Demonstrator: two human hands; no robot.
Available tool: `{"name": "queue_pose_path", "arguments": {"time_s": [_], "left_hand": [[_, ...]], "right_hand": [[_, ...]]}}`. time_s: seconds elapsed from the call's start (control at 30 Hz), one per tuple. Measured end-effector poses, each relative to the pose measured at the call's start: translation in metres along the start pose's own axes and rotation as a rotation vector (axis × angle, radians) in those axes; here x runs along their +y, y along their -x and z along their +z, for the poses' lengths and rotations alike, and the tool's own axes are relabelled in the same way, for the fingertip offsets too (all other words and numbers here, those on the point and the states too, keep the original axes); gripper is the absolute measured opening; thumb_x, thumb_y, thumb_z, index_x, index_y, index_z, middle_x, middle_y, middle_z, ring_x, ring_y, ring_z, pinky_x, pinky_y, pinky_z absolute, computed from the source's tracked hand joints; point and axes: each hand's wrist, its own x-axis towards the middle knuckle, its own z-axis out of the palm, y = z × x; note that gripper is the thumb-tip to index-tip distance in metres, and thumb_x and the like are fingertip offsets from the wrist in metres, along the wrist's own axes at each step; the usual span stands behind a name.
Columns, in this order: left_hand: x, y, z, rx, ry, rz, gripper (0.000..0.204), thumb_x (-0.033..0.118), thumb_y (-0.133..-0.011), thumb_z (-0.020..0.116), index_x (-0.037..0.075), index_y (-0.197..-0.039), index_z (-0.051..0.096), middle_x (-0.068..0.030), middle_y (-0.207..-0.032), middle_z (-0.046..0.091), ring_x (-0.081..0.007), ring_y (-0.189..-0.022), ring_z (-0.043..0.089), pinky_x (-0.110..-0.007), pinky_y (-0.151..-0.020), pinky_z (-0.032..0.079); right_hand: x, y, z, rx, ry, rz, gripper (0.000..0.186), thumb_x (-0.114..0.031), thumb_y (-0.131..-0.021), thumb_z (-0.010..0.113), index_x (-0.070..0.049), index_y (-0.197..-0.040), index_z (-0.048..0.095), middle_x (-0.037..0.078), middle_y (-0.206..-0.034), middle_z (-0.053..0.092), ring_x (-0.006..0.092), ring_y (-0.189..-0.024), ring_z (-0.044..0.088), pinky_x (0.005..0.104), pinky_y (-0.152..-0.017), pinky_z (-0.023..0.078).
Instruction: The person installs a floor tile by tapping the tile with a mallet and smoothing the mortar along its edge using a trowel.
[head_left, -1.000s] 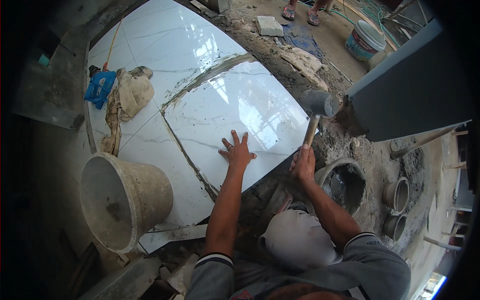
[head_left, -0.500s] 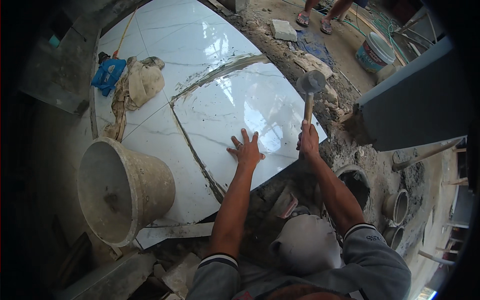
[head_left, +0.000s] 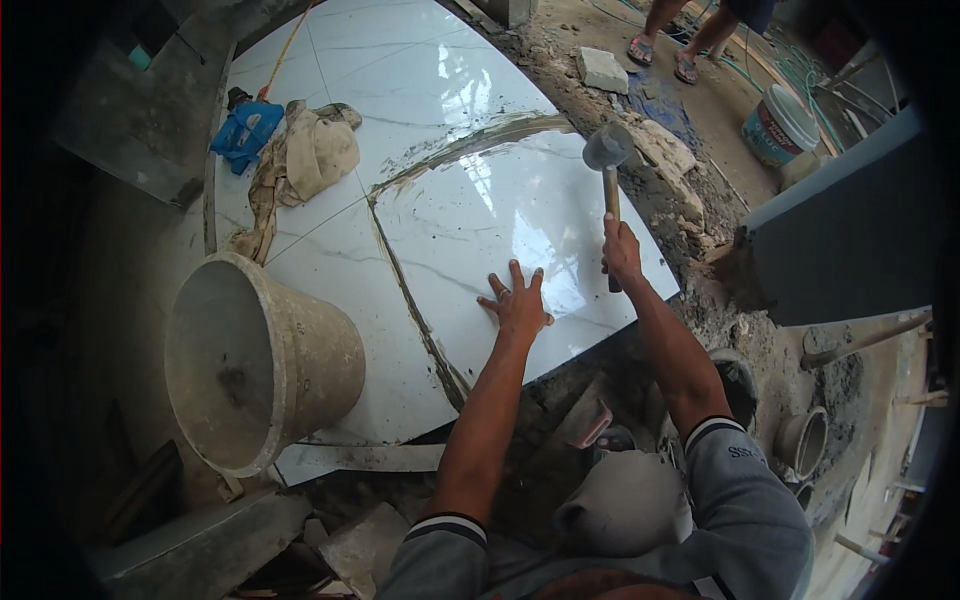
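My left hand [head_left: 519, 306] rests with its fingers spread on a large glossy white marble-patterned tile [head_left: 450, 240]. A ring shows on one finger. My right hand [head_left: 622, 255] is closed round the wooden handle of a mallet [head_left: 607, 148] with a grey head. The mallet points away from me, its head over the tile's far right part; whether it touches the surface I cannot tell. Wet grey-brown grout or slurry [head_left: 408, 290] lines the tile's left and far edges, with smears on the neighbouring tiles.
A mortar-crusted bucket [head_left: 320, 345] lies tipped at left. Beyond it are a dirty cloth [head_left: 318, 155] and a blue bag [head_left: 247, 133]. Rubble [head_left: 655, 165] borders the tiles. A paint pail [head_left: 780, 125] and another person's sandalled feet [head_left: 686, 66] are far right. A white sack-like thing [head_left: 625, 500] is near me.
The view has shifted, so the tiles sit further right and lower. Against the tile, the mallet and my right hand have moved left and away from me. My left hand stays flat on the tile.
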Motion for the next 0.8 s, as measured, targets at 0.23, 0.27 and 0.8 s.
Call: {"name": "queue_pose_path", "arguments": {"time_s": [0.23,0.27,0.8], "left_hand": [[-0.003,-0.003,0.005,0.016,-0.014,0.014,0.09,0.033,-0.066,0.079,0.027,-0.141,0.03,-0.014,-0.151,0.005,-0.0547,-0.132,0.01,-0.077,-0.094,0.019],[-0.001,-0.006,0.002,0.022,-0.012,0.017,0.09,0.033,-0.066,0.079,0.027,-0.141,0.03,-0.014,-0.151,0.005,-0.0547,-0.132,0.01,-0.077,-0.094,0.019],[-0.007,0.0,0.0,-0.009,-0.068,0.019,0.089,0.038,-0.069,0.076,0.029,-0.142,0.027,-0.0128,-0.152,0.004,-0.0523,-0.134,0.009,-0.073,-0.097,0.02]], "right_hand": [[0.0,0.006,-0.006,0.034,0.095,0.002,0.057,-0.052,-0.094,0.034,0.003,-0.095,0.048,0.013,-0.069,0.055,0.0202,-0.051,0.056,0.0344,-0.043,0.047],[-0.006,0.011,-0.01,-0.007,0.041,0.003,0.056,-0.052,-0.094,0.035,0.003,-0.096,0.048,0.013,-0.069,0.055,0.0208,-0.051,0.056,0.0346,-0.043,0.048],[0.04,0.139,-0.023,0.081,-0.221,0.17,0.047,-0.051,-0.095,0.037,-0.006,-0.085,0.043,0.001,-0.057,0.04,0.011,-0.042,0.04,0.0269,-0.038,0.036]]}}
